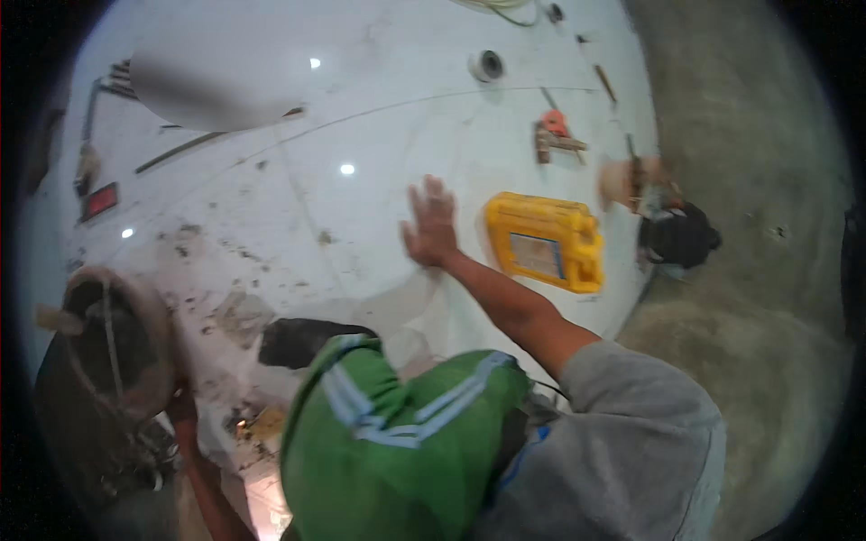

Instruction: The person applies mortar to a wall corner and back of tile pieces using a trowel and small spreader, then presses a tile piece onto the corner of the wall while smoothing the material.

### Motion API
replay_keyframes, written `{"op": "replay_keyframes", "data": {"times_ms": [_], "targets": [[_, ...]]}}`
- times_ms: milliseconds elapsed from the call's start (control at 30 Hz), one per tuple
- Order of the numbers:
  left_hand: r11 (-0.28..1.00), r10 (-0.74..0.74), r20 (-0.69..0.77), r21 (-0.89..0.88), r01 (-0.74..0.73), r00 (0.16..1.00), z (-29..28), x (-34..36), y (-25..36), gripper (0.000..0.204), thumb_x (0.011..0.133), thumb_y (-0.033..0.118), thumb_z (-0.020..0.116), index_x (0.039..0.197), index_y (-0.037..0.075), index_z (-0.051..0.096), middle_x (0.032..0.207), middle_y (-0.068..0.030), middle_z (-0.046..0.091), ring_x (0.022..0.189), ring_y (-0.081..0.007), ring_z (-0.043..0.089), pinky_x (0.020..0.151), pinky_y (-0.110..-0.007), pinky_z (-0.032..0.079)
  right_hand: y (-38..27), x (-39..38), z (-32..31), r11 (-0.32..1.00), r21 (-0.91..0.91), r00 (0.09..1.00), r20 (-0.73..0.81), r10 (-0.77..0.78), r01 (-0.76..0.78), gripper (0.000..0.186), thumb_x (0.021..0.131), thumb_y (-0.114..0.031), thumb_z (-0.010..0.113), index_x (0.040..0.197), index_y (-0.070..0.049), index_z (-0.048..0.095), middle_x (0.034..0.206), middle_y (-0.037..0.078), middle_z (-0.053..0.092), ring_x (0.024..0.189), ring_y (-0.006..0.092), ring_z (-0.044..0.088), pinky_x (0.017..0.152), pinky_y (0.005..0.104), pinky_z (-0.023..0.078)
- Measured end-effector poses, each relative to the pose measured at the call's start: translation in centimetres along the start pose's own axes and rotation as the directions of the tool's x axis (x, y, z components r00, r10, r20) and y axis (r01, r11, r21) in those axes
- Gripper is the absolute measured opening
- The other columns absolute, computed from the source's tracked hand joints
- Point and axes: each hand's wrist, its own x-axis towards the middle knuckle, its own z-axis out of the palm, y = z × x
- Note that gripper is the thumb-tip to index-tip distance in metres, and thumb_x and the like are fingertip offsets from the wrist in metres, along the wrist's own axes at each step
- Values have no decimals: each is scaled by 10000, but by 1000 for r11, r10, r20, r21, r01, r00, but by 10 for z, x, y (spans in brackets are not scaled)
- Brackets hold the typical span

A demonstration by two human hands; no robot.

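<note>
bucket (155,332) sits beside left hand (182,408), grip unclear; right hand (433,224) is splayed.

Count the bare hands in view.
2: the right hand, spread, left of the yellow jerrycan; the left hand, partly hidden, at the bucket's right side.

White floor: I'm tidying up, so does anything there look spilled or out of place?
Yes: dark debris is scattered over the left of the white floor, near the bucket, and stands out against white. The yellow jerrycan appears laid on its side, not upright.
</note>
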Motion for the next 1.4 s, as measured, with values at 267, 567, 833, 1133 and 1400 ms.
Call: {"op": "replay_keyframes", "data": {"times_ms": [267,567,833,1133,1400], "targets": [[582,-105,70,-805,119,992,-41,-40,31,546,1098,426,565,1558,142,485,1541,-163,543,1372,-340,542,1167,-566,442,1,-11,-6,999,-53,997,-82,9,-14,776,1019,-300,615,1700,-107,299,1766,253,191,1642,441,153,1296,639,107],[-51,50,-190,-981,-187,981,-113,-102,154,536,1024,407,704,1389,37,573,1300,-139,652,1147,-288,657,967,-486,576,-19,-18,-7,985,-159,994,-99,45,-60,731,1058,-368,547,1700,-121,298,1770,208,211,1634,425,181,1306,607,139],[418,38,-85,-904,-93,996,-107,-75,144,344,1002,263,693,1187,-25,724,1253,-165,688,1150,-280,658,1018,-449,532,-67,-70,44,931,-70,900,-290,324,-358,795,1030,-351,632,1684,-44,302,1747,264,237,1644,430,161,1310,605,107],[522,165,-126,-830,-195,978,-105,22,29,348,1042,251,620,1270,-11,611,1258,-191,618,1176,-296,609,1019,-469,500,-87,-48,8,912,-1,903,-142,406,-410,846,1011,-467,572,1685,-50,277,1745,292,170,1628,475,142,1289,673,119],[457,384,-247,-787,-415,890,-65,-7,173,493,1055,225,618,1494,23,522,1498,-214,538,1344,-315,560,1100,-503,522,-86,-66,-6,895,25,885,-136,444,-445,812,1011,-477,557,1668,-60,325,1740,279,201,1622,460,166,1299,644,120]]}}
